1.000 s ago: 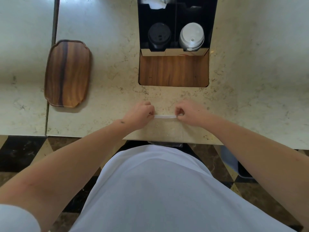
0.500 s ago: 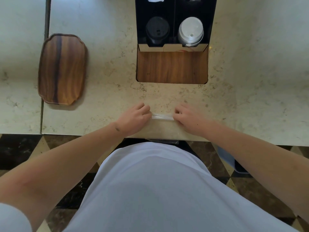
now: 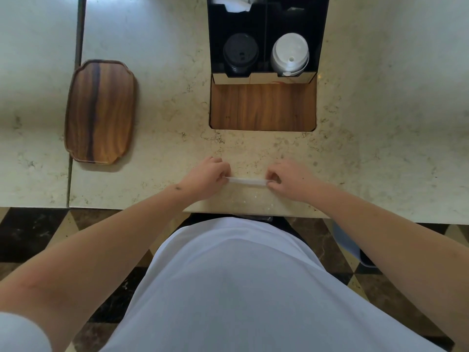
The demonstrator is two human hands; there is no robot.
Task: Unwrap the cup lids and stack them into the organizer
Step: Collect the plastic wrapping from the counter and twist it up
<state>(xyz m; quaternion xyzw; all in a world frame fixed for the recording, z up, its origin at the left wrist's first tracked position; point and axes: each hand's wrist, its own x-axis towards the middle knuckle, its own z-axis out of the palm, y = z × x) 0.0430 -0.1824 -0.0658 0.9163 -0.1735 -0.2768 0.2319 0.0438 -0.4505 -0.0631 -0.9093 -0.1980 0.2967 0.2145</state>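
A person in a white shirt (image 3: 236,288) stands at a pale stone tabletop (image 3: 162,118) and looks down at both hands. The left hand (image 3: 205,177) and the right hand (image 3: 289,180) are close to the near edge of the tabletop, with a small gap between them. Across that gap runs a thin strip of clear wrap (image 3: 247,181), pulled flat and straight. The fingers of the left hand are curled shut and pinch the left end of the wrap. The fingers of the right hand are curled shut too and pinch the right end. More of the clear wrap seems to lie on the tabletop just under the hands, but it is hard to see, and no lid can be made out inside it. Farther back, well apart from the hands, a black organizer (image 3: 322,34) sits in a cut-out in the tabletop, above a brown wooden panel (image 3: 262,106). In its left slot is a stack of black lids (image 3: 240,55). In its right slot is a stack of white lids (image 3: 290,55). Some white crumpled paper (image 3: 232,2) shows at the back of the organizer. Off to the left lies a wooden tray (image 3: 100,111), flat on the tabletop.
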